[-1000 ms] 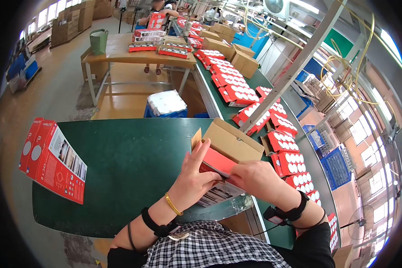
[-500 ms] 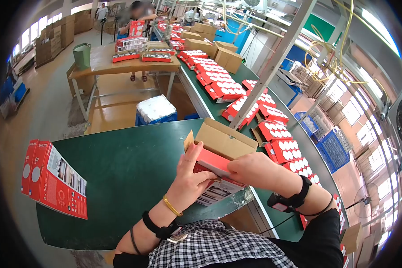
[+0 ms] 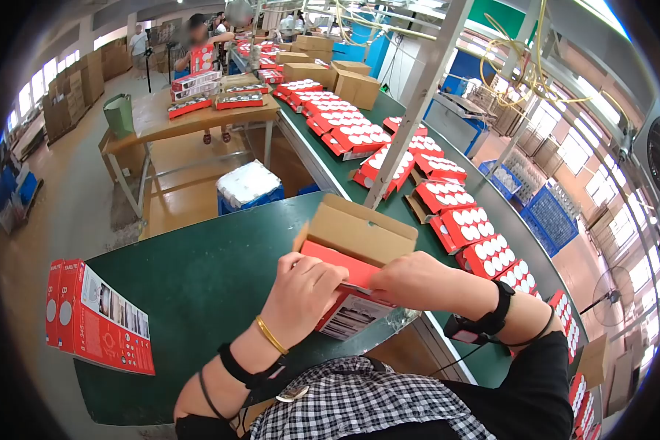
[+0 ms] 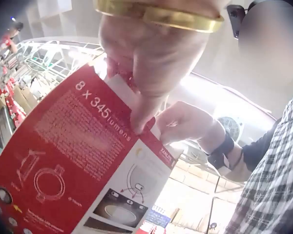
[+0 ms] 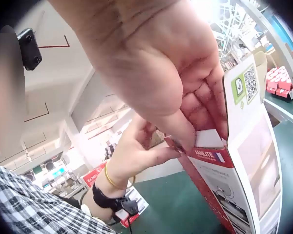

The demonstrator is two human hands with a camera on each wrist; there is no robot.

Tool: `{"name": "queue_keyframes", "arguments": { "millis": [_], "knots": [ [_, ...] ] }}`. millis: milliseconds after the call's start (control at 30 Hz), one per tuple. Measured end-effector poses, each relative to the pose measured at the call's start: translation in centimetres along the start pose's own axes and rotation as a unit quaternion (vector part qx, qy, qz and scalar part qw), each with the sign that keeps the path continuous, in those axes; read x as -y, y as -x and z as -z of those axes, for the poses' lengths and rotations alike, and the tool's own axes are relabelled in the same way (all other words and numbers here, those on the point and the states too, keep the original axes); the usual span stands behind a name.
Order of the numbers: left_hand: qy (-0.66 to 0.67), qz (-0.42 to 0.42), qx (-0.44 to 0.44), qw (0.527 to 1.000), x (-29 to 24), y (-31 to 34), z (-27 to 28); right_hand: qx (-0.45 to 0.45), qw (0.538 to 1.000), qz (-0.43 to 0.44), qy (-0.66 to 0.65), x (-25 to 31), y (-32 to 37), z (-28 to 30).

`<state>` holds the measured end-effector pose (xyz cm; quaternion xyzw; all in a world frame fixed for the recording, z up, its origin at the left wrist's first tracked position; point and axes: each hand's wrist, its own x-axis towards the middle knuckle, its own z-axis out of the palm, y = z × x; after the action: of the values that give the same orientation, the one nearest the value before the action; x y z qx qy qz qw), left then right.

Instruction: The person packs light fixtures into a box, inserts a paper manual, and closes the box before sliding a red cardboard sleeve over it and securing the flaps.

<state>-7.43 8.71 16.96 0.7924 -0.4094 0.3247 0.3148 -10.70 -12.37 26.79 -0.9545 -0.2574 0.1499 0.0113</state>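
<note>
A red and white light carton (image 3: 356, 317) stands upright at the near edge of the green table, its brown top flap (image 3: 363, 229) raised at the back. My left hand (image 3: 304, 293) grips its top left, fingers bent over the red edge and thumb against the printed face (image 4: 95, 141). At the top right corner my right hand (image 3: 411, 280) pinches the carton's rim between thumb and bent fingers. The right wrist view shows a white side flap (image 5: 244, 85) standing up beside those fingers. The carton's inside is hidden by the hands.
Two red cartons (image 3: 110, 323) stand at the table's left end. On the right, a green conveyor (image 3: 378, 110) carries rows of red boxes with white discs, beside a grey post (image 3: 418, 103). Beyond the table are a white-topped blue crate (image 3: 248, 183) and a wooden table (image 3: 176, 117).
My left hand's fingers, earlier extended up the carton's left side, now bend over its top edge. The right hand stays at the right corner. The head view has shifted.
</note>
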Motion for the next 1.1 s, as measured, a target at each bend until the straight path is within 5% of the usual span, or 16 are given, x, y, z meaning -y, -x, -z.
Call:
{"name": "queue_keyframes", "arguments": {
  "millis": [100, 167, 300, 367, 700, 900, 1100],
  "knots": [
    [0.037, -0.017, 0.126, 0.991, 0.6, -2.0, 1.0, 0.046, 0.998, 0.002, 0.032, -0.1, 0.0, 0.1],
    [-0.012, -0.095, 0.211, 0.973, 0.7, -3.0, 1.6, 0.006, 0.996, 0.081, -0.022, -1.0, 0.9, 0.5],
    [-0.042, -0.109, 0.232, 0.966, -0.1, -3.1, 1.9, -0.005, 0.997, 0.044, -0.064, -3.0, 1.2, 0.1],
    [-0.038, -0.064, 0.213, 0.974, -0.5, -2.5, 2.0, -0.072, 0.993, 0.090, -0.006, -3.1, 0.7, -1.5],
    [-0.111, -0.011, 0.166, 0.980, -3.4, -2.4, 2.2, -0.123, 0.982, 0.125, 0.070, -3.7, 0.4, -1.8],
    [-0.059, 0.042, 0.280, 0.957, -4.4, -3.8, 2.4, -0.243, 0.955, 0.153, -0.073, -6.0, 0.4, -2.1],
    [-0.092, 0.040, 0.465, 0.880, -5.5, -7.2, 1.5, -0.266, 0.934, 0.187, -0.147, -7.2, 0.6, -3.0]
  ]
}}
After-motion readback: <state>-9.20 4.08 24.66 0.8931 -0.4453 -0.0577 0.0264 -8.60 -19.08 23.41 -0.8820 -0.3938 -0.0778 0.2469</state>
